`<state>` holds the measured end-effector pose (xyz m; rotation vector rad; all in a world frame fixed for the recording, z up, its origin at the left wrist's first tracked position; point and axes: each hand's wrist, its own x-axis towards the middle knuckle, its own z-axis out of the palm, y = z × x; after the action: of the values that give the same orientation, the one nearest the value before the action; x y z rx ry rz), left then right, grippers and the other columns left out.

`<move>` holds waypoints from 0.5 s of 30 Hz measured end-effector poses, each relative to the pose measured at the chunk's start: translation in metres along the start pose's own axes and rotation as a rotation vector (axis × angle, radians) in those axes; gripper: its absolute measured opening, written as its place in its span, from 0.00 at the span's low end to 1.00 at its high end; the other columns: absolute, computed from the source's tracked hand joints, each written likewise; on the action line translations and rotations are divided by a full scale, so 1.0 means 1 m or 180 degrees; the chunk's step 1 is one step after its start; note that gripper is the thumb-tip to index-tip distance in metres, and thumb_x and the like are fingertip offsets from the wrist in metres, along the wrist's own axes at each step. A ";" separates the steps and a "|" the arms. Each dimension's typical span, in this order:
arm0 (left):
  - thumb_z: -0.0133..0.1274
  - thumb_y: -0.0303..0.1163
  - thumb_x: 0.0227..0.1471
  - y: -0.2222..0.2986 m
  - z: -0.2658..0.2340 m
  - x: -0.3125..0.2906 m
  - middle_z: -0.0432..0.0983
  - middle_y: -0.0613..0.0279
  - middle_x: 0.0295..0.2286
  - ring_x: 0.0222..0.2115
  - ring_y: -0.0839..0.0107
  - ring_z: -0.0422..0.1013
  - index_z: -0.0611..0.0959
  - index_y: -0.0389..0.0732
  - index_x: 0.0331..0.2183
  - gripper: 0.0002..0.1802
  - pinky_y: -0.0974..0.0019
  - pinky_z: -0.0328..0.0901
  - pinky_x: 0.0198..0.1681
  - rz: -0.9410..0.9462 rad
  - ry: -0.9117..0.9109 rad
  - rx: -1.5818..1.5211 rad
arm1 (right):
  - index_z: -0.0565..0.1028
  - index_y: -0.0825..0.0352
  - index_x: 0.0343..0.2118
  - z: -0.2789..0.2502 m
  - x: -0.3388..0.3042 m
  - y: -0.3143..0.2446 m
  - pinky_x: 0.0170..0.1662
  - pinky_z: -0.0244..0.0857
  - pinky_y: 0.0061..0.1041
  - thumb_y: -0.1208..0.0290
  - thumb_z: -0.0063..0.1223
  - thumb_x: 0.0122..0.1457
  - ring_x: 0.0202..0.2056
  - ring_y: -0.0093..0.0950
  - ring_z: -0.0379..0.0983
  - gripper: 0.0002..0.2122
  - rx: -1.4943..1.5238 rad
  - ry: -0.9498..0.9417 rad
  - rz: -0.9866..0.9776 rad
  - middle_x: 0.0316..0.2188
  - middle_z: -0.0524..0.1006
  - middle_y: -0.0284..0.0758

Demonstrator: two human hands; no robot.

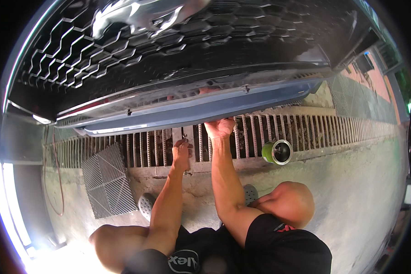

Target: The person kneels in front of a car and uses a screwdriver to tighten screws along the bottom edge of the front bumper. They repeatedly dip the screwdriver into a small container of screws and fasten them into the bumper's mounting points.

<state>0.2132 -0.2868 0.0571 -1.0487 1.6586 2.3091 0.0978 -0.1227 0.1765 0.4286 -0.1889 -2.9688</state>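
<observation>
Above the floor grating hangs the front of a black car, with a blue-grey bumper lip (187, 109) along its lower edge. My right hand (221, 128) reaches up to the underside of this lip, near its middle; most of its fingers are hidden there. Lower and to the left, my left hand (181, 153) is over the grating with its fingers curled closed. Something small and dark pokes out by its fingertips, too small to name. To the right of my right arm, an open green can (278, 152) holds dark contents that I cannot make out.
A metal drain grating (306, 132) crosses the concrete floor under the car. Grey ribbed floor tiles (108, 182) lie at the left, partly over the grating. A thin hose or cable (55, 182) hangs at far left. The black honeycomb grille (105, 50) rises overhead.
</observation>
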 end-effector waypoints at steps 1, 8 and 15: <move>0.49 0.28 0.61 0.008 -0.002 0.002 0.77 0.62 0.26 0.19 0.78 0.67 0.74 0.40 0.53 0.18 0.72 0.61 0.19 0.0170 -0.0097 0.0037 | 0.79 0.64 0.49 -0.007 0.006 0.002 0.55 0.71 0.44 0.55 0.43 0.66 0.49 0.37 0.78 0.20 0.0052 -0.0047 0.0053 0.46 0.82 0.39; 0.52 0.33 0.64 0.055 0.060 -0.011 0.72 0.71 0.24 0.21 0.80 0.65 0.77 0.46 0.41 0.05 0.74 0.58 0.21 0.0317 -0.1121 -0.0009 | 0.79 0.66 0.44 -0.054 0.035 -0.038 0.54 0.72 0.36 0.64 0.59 0.60 0.45 0.31 0.78 0.13 -0.0257 -0.0130 0.0123 0.40 0.82 0.34; 0.52 0.35 0.66 0.050 0.108 -0.016 0.74 0.70 0.25 0.16 0.82 0.60 0.80 0.46 0.35 0.07 0.74 0.53 0.17 0.0612 -0.1583 -0.0408 | 0.78 0.60 0.43 -0.064 0.046 -0.068 0.55 0.65 0.30 0.63 0.63 0.59 0.46 0.24 0.74 0.12 -0.1581 -0.0373 0.0410 0.41 0.80 0.28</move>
<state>0.1519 -0.2078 0.1245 -0.2892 1.4748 2.5433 0.0649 -0.0696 0.0930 0.1703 0.4812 -2.7744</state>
